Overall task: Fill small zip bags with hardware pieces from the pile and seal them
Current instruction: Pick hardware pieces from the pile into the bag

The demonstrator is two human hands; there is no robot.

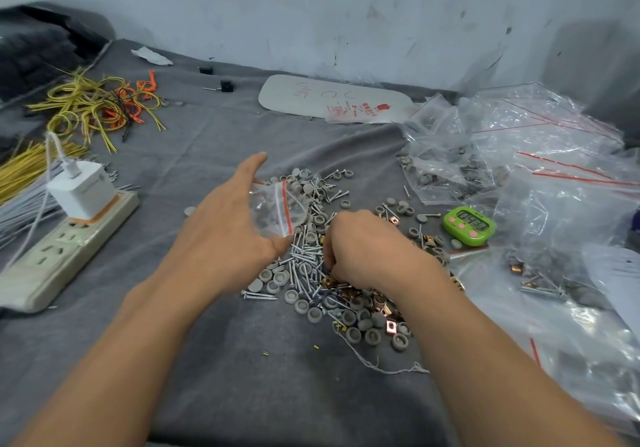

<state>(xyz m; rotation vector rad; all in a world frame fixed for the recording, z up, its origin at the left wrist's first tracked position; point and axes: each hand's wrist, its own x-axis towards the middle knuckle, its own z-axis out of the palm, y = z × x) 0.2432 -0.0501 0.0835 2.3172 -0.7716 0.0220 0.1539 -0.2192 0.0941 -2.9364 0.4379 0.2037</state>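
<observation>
Left grip (228, 224) pinches bag (277, 211), right grip (367, 249) curled

a makeshift packing bench, with the look of small piecework in a plain back room rather than a fitted workshop. the work surface is a wrinkled grey cloth (242, 377) set against a scuffed, stained painted wall (346, 13). a loose pile of screws, grey caps and copper clips (311, 263) lies on it, with heaps of clear red-striped zip bags (519, 134) on the right, bundles of yellow wire ties (86, 110) on the left, a worn power strip (52, 263) carrying a white charger (81, 190), and a green digital timer (470, 226).
</observation>
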